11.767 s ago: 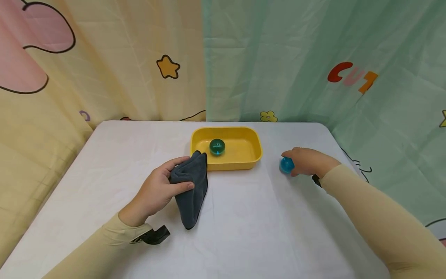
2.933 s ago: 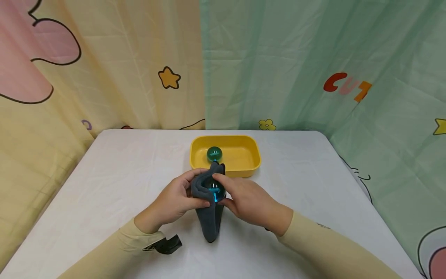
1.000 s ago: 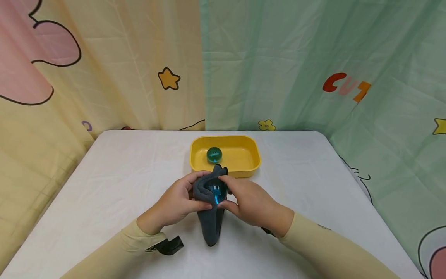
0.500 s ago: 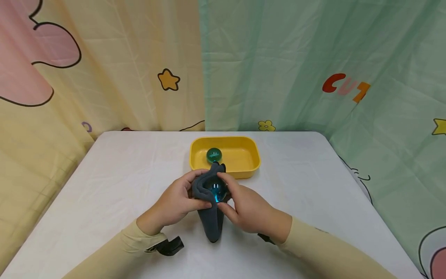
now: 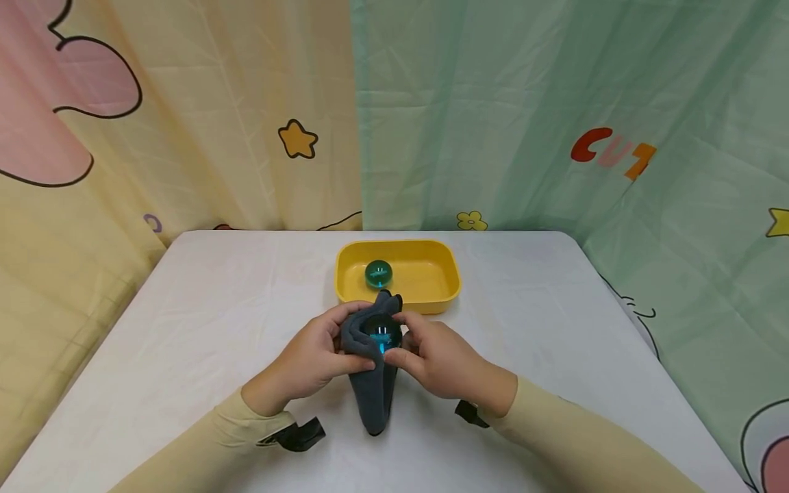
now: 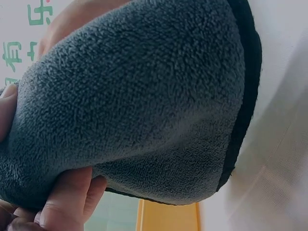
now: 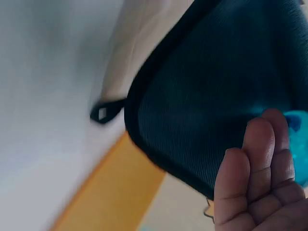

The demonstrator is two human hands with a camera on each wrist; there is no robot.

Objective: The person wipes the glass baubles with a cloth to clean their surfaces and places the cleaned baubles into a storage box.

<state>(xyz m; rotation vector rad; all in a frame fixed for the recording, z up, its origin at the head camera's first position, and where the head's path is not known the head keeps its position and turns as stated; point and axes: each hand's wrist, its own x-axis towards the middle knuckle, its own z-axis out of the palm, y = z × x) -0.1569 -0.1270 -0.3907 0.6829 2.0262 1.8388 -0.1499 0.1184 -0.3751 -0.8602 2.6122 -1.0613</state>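
In the head view my left hand grips a folded dark grey cloth, thumb in front and fingers behind. The cloth wraps the left side of a clear blue ball. My right hand holds the ball from the right between thumb and fingers. Both hands are raised in front of the yellow tray. The left wrist view is mostly filled by the fuzzy cloth with its black border. Seen from the right wrist, bent fingers lie beside the blue ball, against the cloth, which has a small hanging loop.
A yellow tray stands toward the back of the white-covered table. Inside it, at the left, sits a green ball. Printed curtains close off the back and sides.
Earlier the right hand was on the blue ball at the table's right; the ball is now in the cloth. Over the last second the right fingers shifted their hold on it; the left hand barely moved.
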